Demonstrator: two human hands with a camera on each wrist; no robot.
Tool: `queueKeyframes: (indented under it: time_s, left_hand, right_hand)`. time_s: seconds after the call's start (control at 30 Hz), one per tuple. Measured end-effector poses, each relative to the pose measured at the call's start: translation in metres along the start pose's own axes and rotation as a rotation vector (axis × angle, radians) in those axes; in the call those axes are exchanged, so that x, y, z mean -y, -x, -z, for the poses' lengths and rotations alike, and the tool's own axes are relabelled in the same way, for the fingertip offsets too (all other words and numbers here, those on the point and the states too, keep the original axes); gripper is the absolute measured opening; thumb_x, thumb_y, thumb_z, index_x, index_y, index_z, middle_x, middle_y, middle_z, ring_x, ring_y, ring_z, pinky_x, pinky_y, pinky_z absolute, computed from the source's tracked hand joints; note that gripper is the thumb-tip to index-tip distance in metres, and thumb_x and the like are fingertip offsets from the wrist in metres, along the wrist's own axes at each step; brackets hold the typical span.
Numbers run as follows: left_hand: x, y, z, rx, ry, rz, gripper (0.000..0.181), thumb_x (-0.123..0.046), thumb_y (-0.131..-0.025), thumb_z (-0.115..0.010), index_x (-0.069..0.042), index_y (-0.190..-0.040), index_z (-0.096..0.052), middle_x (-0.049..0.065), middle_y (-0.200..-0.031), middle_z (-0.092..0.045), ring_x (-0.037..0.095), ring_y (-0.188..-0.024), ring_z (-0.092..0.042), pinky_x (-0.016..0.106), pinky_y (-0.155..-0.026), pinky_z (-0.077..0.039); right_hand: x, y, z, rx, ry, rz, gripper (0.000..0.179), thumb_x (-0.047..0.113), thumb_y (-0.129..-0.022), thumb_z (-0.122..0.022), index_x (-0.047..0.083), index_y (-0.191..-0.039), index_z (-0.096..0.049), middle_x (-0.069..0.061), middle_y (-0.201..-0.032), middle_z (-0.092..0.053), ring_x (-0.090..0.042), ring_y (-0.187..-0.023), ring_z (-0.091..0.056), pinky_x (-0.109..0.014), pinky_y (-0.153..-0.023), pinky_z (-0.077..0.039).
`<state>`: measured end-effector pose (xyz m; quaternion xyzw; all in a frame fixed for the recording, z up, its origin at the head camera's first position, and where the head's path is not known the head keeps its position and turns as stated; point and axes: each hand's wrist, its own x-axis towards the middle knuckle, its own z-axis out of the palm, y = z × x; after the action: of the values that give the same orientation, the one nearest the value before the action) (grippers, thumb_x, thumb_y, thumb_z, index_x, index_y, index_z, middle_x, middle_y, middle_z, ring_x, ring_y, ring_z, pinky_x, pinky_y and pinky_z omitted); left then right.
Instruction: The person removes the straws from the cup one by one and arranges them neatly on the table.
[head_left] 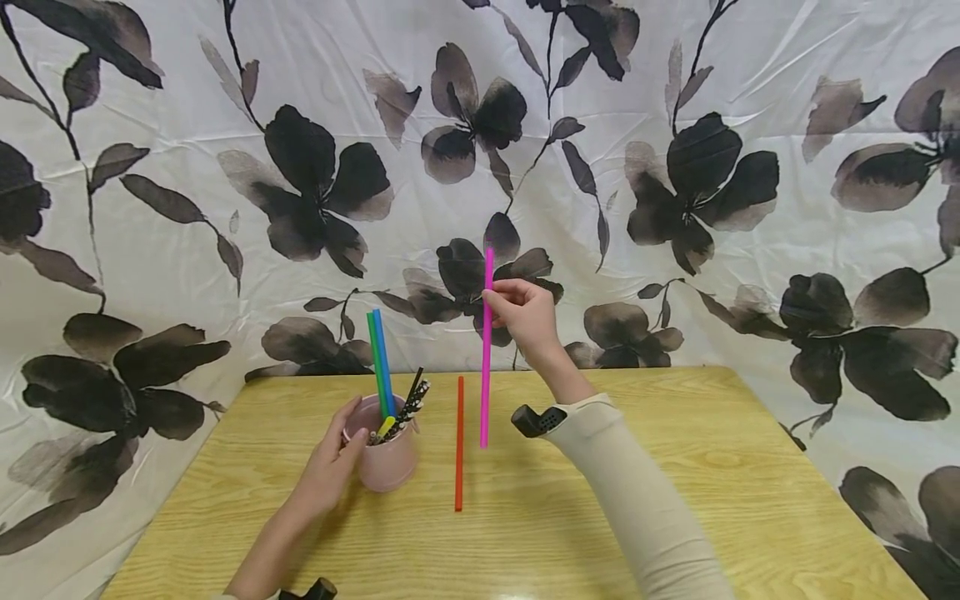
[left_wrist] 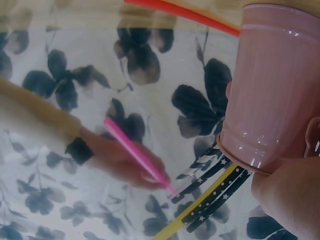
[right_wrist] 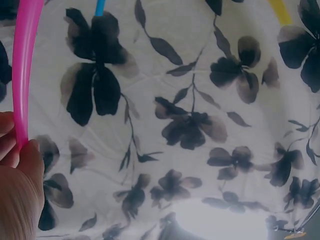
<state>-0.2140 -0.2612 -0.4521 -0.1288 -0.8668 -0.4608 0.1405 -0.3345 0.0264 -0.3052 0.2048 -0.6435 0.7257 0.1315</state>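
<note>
My right hand [head_left: 527,318] pinches a long pink straw [head_left: 486,358] between thumb and fingers, holding it upright near the far table edge. In the right wrist view the pink straw [right_wrist: 26,65] rises from the fingertips. With its fingers and thumb around the near left side, my left hand [head_left: 330,467] grips a pink cup [head_left: 388,467]. Green [head_left: 377,358] and blue straws [head_left: 384,362] stand tall in it, beside a yellow straw [head_left: 386,427] and several black patterned straws [head_left: 412,404]. The left wrist view shows the cup [left_wrist: 280,85] with patterned straws [left_wrist: 215,200] poking out.
Between the cup and the pink straw, a red straw [head_left: 459,446] lies lengthwise on the wooden table [head_left: 675,500]. Behind the table hangs a white cloth [head_left: 585,225] with dark flowers. Black devices [head_left: 536,421] are worn on both wrists.
</note>
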Motion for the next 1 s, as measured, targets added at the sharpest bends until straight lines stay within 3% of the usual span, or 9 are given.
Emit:
queueKeyframes:
  time_s: [0.23,0.4,0.63,0.77,1.0]
  left_hand:
    - [0.001,0.001,0.001,0.006,0.009,0.002,0.048,-0.027,-0.095,-0.037,-0.025,-0.139,-0.019,0.01,-0.139,-0.027,0.033,-0.12,-0.032,0.054,-0.089,-0.031]
    - [-0.001,0.001,0.001,0.014,0.007,0.012,0.048,-0.026,-0.095,-0.038,-0.023,-0.139,-0.019,0.011,-0.139,-0.027,0.032,-0.12,-0.032,0.053,-0.088,-0.031]
    - [-0.027,0.005,0.005,0.016,0.045,0.012,0.047,-0.019,-0.095,-0.04,-0.013,-0.139,-0.022,0.018,-0.138,-0.028,0.038,-0.12,-0.029,0.057,-0.089,-0.028]
    - [-0.034,0.007,0.006,0.012,0.028,0.01,0.047,-0.019,-0.096,-0.038,-0.012,-0.139,-0.022,0.018,-0.138,-0.028,0.038,-0.121,-0.029,0.057,-0.09,-0.028]
    - [-0.029,0.005,0.006,0.009,0.032,0.001,0.046,-0.02,-0.096,-0.038,-0.011,-0.138,-0.022,0.019,-0.137,-0.028,0.037,-0.121,-0.029,0.055,-0.091,-0.027]
  right_hand:
    - [-0.033,0.002,0.006,-0.003,0.065,-0.095,0.024,0.016,-0.077,-0.069,-0.001,-0.093,-0.064,-0.011,-0.076,-0.064,-0.019,-0.058,-0.06,-0.036,-0.056,-0.051]
    - [-0.056,0.007,0.007,-0.005,0.087,-0.16,0.026,0.015,-0.077,-0.069,-0.001,-0.096,-0.063,-0.013,-0.077,-0.064,-0.018,-0.059,-0.061,-0.032,-0.055,-0.051]
    - [-0.084,0.01,0.006,-0.015,0.129,-0.235,0.022,0.016,-0.077,-0.069,0.003,-0.094,-0.065,-0.012,-0.078,-0.064,-0.018,-0.06,-0.061,-0.035,-0.057,-0.051]
    - [-0.095,0.013,0.005,-0.017,0.146,-0.259,0.022,0.017,-0.076,-0.069,0.003,-0.093,-0.064,-0.01,-0.076,-0.064,-0.016,-0.059,-0.06,-0.04,-0.06,-0.05]
    - [-0.11,0.02,0.004,-0.022,0.183,-0.314,0.023,0.017,-0.076,-0.069,0.004,-0.094,-0.064,-0.01,-0.076,-0.064,-0.016,-0.057,-0.06,-0.043,-0.062,-0.05]
